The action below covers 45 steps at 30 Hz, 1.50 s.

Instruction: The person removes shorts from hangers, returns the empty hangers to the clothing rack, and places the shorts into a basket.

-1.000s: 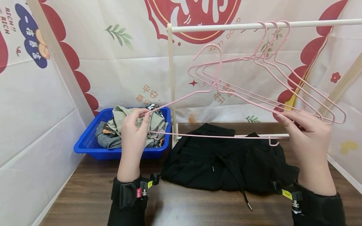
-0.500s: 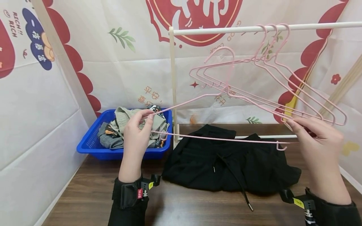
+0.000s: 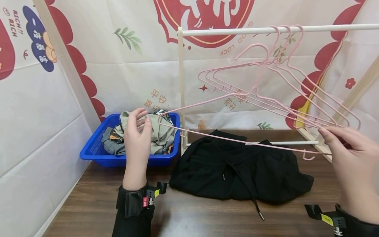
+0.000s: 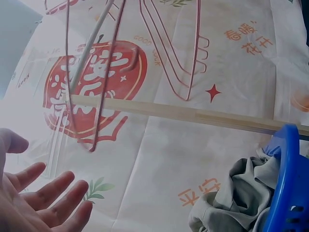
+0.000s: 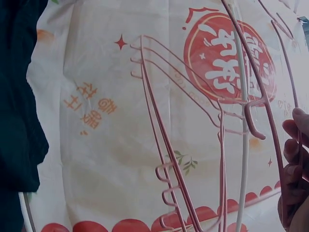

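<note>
Head view: right hand (image 3: 352, 148) pinches the right end of a pink hanger (image 3: 237, 140), fingers curled over the wire near its corner. Hanger is held roughly level but tilted, left end higher than the right end, hook (image 3: 251, 49) raised near the rail (image 3: 325, 27) but not seen resting on it. Left hand (image 3: 137, 131) is beside the hanger's left corner, fingers relaxed and spread, holding nothing; contact with the wire cannot be confirmed. Left wrist view confirms the fingers (image 4: 53, 193) straight and apart, with nothing gripped. Right wrist view shows the fingertips (image 5: 292, 159) closed on the wire at frame edge.

Three more pink hangers (image 3: 311, 98) hang from the rail by their hooks, just behind the held one, their wires overlapping it in the view. Rack post (image 3: 181, 89) stands upright between the basket and the garment. Blue basket (image 3: 94, 149) sits at the left rear of the table (image 3: 88, 204), filled with mixed clothes (image 3: 160, 135), directly behind the left hand. Black garment (image 3: 237, 171) with a drawstring lies flat on the table below the held hanger, apart from it. Printed cloth panels enclose the work area
</note>
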Tool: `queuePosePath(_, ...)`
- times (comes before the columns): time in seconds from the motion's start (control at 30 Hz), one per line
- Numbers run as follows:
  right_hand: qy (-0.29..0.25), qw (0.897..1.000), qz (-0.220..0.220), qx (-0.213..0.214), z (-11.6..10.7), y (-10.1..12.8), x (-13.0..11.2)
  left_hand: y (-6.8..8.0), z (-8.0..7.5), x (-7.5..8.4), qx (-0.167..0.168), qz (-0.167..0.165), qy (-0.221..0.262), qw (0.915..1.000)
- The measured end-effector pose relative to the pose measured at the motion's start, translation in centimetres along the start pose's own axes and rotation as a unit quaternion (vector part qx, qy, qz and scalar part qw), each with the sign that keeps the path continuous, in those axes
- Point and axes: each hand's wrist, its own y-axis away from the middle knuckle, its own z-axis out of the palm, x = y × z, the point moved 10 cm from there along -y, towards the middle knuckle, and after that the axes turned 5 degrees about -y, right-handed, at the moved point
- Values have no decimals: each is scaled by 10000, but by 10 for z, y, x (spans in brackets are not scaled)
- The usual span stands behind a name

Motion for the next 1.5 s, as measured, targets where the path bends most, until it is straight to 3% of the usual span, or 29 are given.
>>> queuePosePath(0.27, 96, 9996, 241, 126, -15, -1, 12, 0, 0, 2, 36, 22, 13, 10000)
queuePosePath(0.67, 380, 9956, 520, 675, -40, 3, 29, 2, 9, 5, -95, 196, 109, 9997)
queuePosePath(1.0, 145, 9956, 529, 754, -50, 0, 32, 4, 16, 10, -227, 175, 140, 9995)
queuePosePath(1.2, 492, 9947, 539, 723, -47, 0, 29, 5, 19, 12, -187, 292, 123, 9993)
queuePosePath(1.5, 584, 9953, 645, 417, -31, -5, 19, 7, 23, 11, -280, 194, 142, 9993)
